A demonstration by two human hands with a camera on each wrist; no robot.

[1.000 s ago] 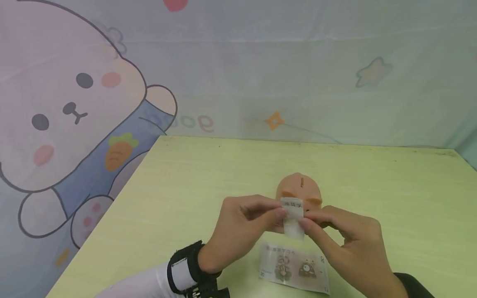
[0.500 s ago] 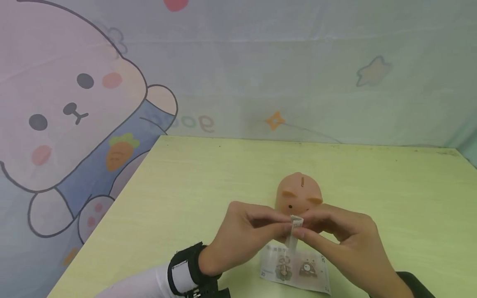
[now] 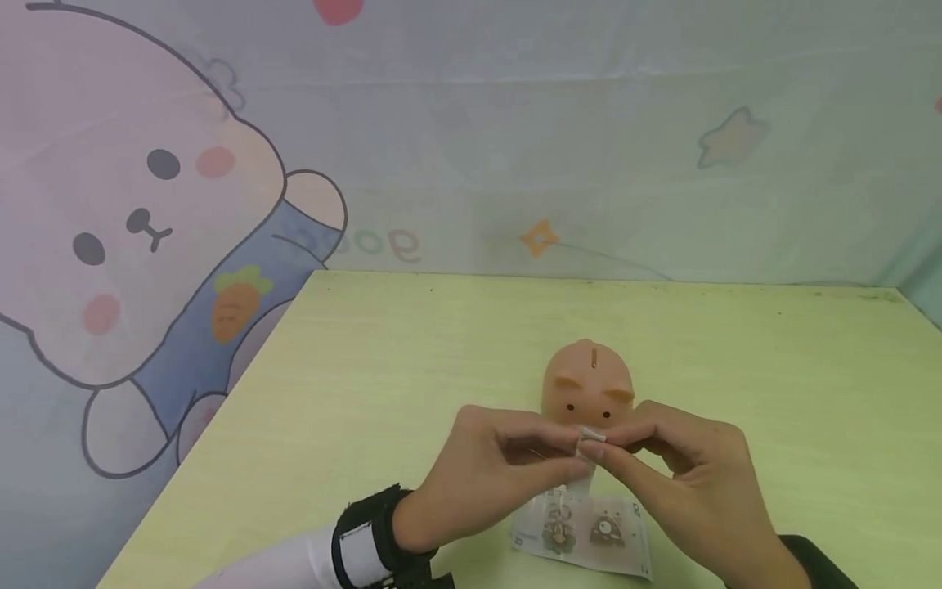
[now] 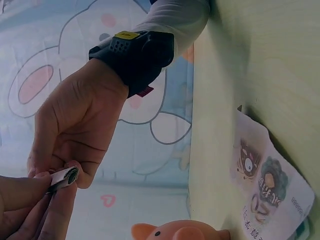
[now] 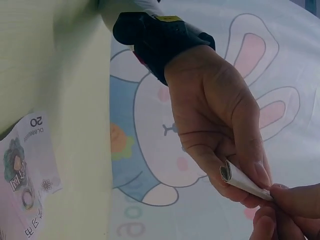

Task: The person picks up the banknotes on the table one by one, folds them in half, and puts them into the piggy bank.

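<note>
Both hands meet above the table's near edge and pinch a small folded banknote (image 3: 593,435) between their fingertips. My left hand (image 3: 578,455) holds it from the left and my right hand (image 3: 602,448) from the right. The left wrist view shows the folded banknote (image 4: 65,178) as a thin strip with an open end, and so does the right wrist view, where the folded banknote (image 5: 244,181) sticks out of the fingers. Just behind the hands stands an orange piggy bank (image 3: 589,383) with its slot on top. Under the hands a flat banknote (image 3: 589,536) lies on the table.
The pale green table (image 3: 412,360) ends at a left edge beside a cartoon rabbit backdrop (image 3: 147,229). A black strap (image 3: 368,544) circles my left wrist. The flat banknote (image 4: 265,185) lies near the table's front edge.
The folded banknote stood as a wider upright strip a second ago. It is now narrower and mostly hidden between the fingertips, and both hands have closed in and dropped a little.
</note>
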